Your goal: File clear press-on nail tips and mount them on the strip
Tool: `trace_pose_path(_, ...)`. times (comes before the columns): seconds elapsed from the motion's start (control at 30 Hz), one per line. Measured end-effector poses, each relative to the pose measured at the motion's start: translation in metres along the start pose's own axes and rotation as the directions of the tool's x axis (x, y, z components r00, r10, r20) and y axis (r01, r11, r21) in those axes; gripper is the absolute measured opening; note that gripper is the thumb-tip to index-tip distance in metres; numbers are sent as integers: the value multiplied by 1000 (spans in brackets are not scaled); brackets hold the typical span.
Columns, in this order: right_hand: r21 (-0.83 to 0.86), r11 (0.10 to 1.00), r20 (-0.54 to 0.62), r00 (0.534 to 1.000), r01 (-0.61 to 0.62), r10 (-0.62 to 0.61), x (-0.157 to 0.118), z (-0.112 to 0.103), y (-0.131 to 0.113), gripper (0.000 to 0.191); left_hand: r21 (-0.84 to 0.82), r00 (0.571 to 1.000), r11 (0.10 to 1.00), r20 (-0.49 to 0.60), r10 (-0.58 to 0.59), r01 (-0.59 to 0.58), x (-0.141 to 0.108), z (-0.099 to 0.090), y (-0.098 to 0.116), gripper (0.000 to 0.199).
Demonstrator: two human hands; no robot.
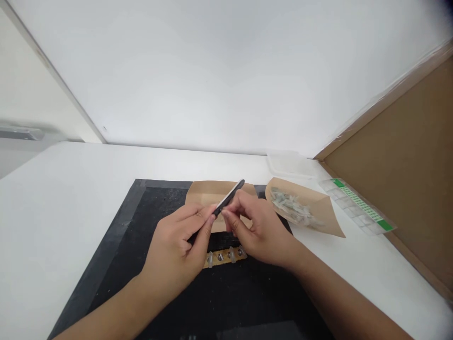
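Note:
My left hand point(184, 241) pinches the lower end of a slim dark stick with a pale upper face point(230, 196), which slants up to the right. Close beside it, my right hand point(256, 226) has its thumb and index finger pressed together near the stick's lower part; anything between those fingertips is too small to make out. Below the hands lies a yellowish strip point(225, 258) with several small metal and clear pieces on it, its left end hidden by my left hand. A brown paper sheet point(205, 192) lies behind the hands, partly covered.
On the right, an open brown paper packet point(327, 212) holds many small clear pieces point(292, 205). A clear compartment case with green labels point(361, 205) lies beyond it, near a brown board point(399, 156). A translucent tray point(292, 164) stands behind. Under everything is a black mat point(123, 255).

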State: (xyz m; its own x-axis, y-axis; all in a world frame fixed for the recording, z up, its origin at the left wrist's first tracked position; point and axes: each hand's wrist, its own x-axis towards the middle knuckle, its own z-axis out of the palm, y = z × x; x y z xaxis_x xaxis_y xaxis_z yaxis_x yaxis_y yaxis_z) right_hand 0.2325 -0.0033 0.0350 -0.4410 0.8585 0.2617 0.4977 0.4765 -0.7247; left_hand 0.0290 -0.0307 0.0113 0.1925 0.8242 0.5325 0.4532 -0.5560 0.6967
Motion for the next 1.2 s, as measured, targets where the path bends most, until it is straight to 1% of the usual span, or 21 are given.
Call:
trace_pose_path(0.07, -38, 999, -88, 996, 0, -4, 1, 1, -1, 16, 3, 1000, 1000, -3, -15, 15, 0, -1, 0, 28)
trace_pose_path(0.1, -47, 999, -105, 994, 2, -7, 1, 1, -1, 16, 4, 1000, 1000, -4, -17, 17, 0, -1, 0, 28)
trace_pose_path(0.2, -40, 999, -33, 999, 11, -12, 1, 1, -2, 17, 3, 1000, 1000, -3, 0, 0, 0, -1, 0, 28)
trace_pose_path(0.23, -47, 999, -36, 999, 13, -15, 2, 1, -2, 18, 4, 1000, 1000, -4, 9, -8, 0, 0, -1, 28)
trace_pose_path(0.3, -72, 997, -101, 995, 8, -15, 2, 1, -3, 17, 12, 1000, 1000, -10, 8, -8, 0, 0, -1, 28)
trace_pose_path(0.33, -78, 997, -113, 994, 7, -16, 2, 1, -3, 16, 16, 1000, 1000, -13, 7, -7, 0, 1, -2, 28)
trace_pose_path(0.43, -94, 995, -59, 998, 17, -23, 2, 2, -2, 17, 19, 1000, 1000, -20, 19, -19, 0, 1, -2, 28)
trace_pose_path(0.47, -114, 993, -75, 997, 12, -21, 2, 2, -2, 18, 16, 1000, 1000, -20, 22, -21, 0, 0, -2, 28)
trace_pose_path(0.53, -163, 986, -154, 988, -12, -13, 2, 2, -2, 19, 12, 1000, 1000, -25, 18, -17, 0, 0, -3, 28)
trace_pose_path(0.57, -175, 984, -170, 985, -21, -9, 2, 2, -2, 18, 10, 1000, 1000, -26, 14, -14, 0, 0, -3, 28)
trace_pose_path(0.67, -168, 986, -102, 995, -10, -7, 2, 3, -3, 20, 0, 1000, 1000, -14, 16, -16, -1, 0, -4, 29)
trace_pose_path(0.7, -166, 986, -102, 995, -12, -5, 2, 3, -2, 20, 0, 1000, 1000, -15, 19, -19, -1, 0, -5, 28)
trace_pose_path(0.77, -172, 984, -153, 988, -38, 11, 2, 4, -2, 18, 11, 1000, 1000, -22, 22, -21, 0, 1, -6, 28)
trace_pose_path(0.8, -177, 983, -155, 988, -47, 20, 2, 4, -2, 18, 17, 999, 1000, -24, 22, -21, 0, 1, -7, 28)
trace_pose_path(0.87, -173, 984, -103, 994, -51, 34, 2, 4, -1, 18, 21, 1000, 1000, -18, 19, -19, 0, 1, -8, 27)
trace_pose_path(0.9, -165, 985, -84, 996, -55, 42, 2, 4, 0, 19, 21, 1000, 1000, -13, 17, -16, 0, 2, -8, 27)
trace_pose_path(0.93, -153, 986, -89, 995, -64, 51, 3, 4, 1, 19, 21, 1000, 1000, -11, 14, -14, 0, 2, -8, 27)
trace_pose_path(1.03, -95, 991, -159, 984, -94, 79, 3, 4, 3, 17, 24, 1000, 1000, -19, 15, -14, 0, 2, -6, 26)
trace_pose_path(1.07, -63, 993, -158, 983, -100, 89, 3, 4, 4, 18, 27, 1000, 1000, -21, 12, -12, 0, 2, -5, 27)
trace_pose_path(1.13, 72, 990, -117, 985, -118, 126, 2, 4, 6, 20, 45, 999, 999, -32, -3, 5, 1, 1, -4, 26)
trace_pose_path(1.2, 297, 943, -65, 982, -149, 176, 1, 3, 8, 23, 110, 997, 994, -75, -17, 25, 4, -3, -5, 25)
